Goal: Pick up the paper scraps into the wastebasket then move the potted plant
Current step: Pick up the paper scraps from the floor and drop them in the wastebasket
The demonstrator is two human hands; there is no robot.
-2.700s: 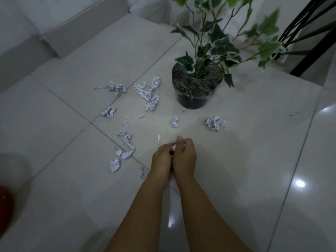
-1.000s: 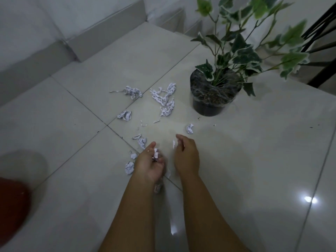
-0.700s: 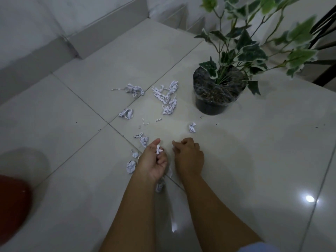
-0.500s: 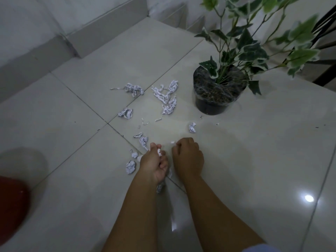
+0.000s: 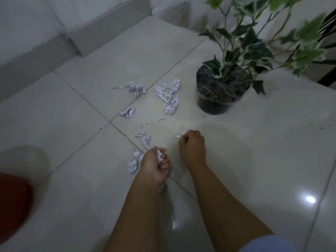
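Crumpled white paper scraps (image 5: 169,96) lie scattered on the tiled floor, left of the potted plant (image 5: 221,92) in its dark pot. My left hand (image 5: 155,165) is closed around a bundle of scraps, with more scraps (image 5: 132,165) on the floor just to its left. My right hand (image 5: 191,147) pinches a small scrap between its fingertips, a little above the floor. The red wastebasket (image 5: 12,202) shows at the left edge, partly cut off.
A low wall step (image 5: 101,33) runs along the back left. Dark metal furniture legs (image 5: 327,51) stand behind the plant at the right edge. Ivy leaves (image 5: 258,48) overhang the pot and the floor around it.
The scrap that lay in front of the pot is gone from the floor and my right hand now pinches one. My left hand stays closed on its scraps.
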